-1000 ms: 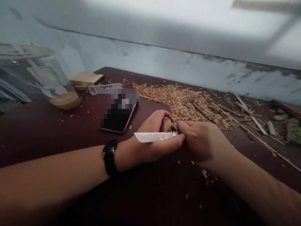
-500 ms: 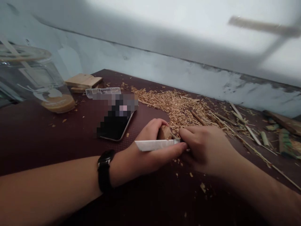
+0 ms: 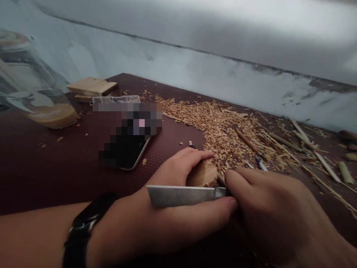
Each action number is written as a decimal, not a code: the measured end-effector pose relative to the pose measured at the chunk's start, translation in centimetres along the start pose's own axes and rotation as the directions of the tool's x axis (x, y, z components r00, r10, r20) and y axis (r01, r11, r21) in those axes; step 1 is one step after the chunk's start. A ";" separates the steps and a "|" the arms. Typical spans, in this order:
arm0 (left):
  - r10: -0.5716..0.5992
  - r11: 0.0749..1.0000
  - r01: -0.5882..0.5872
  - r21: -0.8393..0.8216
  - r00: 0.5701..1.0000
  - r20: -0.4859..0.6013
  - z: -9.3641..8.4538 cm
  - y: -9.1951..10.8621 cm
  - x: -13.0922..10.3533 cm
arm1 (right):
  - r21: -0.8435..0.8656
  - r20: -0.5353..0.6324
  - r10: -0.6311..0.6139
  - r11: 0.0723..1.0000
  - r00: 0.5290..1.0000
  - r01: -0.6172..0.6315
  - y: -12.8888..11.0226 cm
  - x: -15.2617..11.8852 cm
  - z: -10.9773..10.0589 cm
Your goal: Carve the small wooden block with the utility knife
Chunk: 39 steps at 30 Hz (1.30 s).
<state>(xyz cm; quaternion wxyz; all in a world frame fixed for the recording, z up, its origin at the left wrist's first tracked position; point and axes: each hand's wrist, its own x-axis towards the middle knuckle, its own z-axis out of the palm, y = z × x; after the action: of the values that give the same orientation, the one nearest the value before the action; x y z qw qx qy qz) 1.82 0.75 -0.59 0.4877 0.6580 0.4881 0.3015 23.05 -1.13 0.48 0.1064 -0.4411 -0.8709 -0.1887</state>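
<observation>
My left hand (image 3: 164, 197) wraps round a pale block of carved wood (image 3: 204, 174), with its thumb stretched along the knife towards my other hand. My right hand (image 3: 273, 208) is closed round the handle of a knife (image 3: 181, 196); the handle itself is mostly hidden by the fingers. The grey blade points left, lies across in front of the wood and above my left thumb. The lower part of the wood is out of sight behind the blade and hand.
Wood shavings (image 3: 223, 126) cover the dark red table (image 3: 178, 132) behind my hands. A phone (image 3: 122, 152), a clear compartment box (image 3: 117, 99), wooden boards (image 3: 92, 87) and a plastic cup (image 3: 52, 115) of brown drink stand left. Sticks (image 3: 248, 141) and a blue-tipped pen (image 3: 260, 163) lie right.
Both hands, with the wood and knife, appear larger and lower in view. More of the wood's face shows above the blade. The camera's view has shifted, and the pen has come into sight.
</observation>
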 end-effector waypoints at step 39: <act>0.159 0.976 -0.189 -0.110 0.959 -0.234 2.4 0.1 2.1 | -0.236 0.437 0.445 0.895 0.782 -0.378 -1.3 3.5 -1.6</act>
<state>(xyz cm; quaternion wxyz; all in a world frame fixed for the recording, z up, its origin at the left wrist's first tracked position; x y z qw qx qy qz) 4.65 1.91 -1.47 0.4433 0.6266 0.4593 0.4471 20.00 0.04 2.85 -0.1041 -0.6597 -0.7369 -0.1041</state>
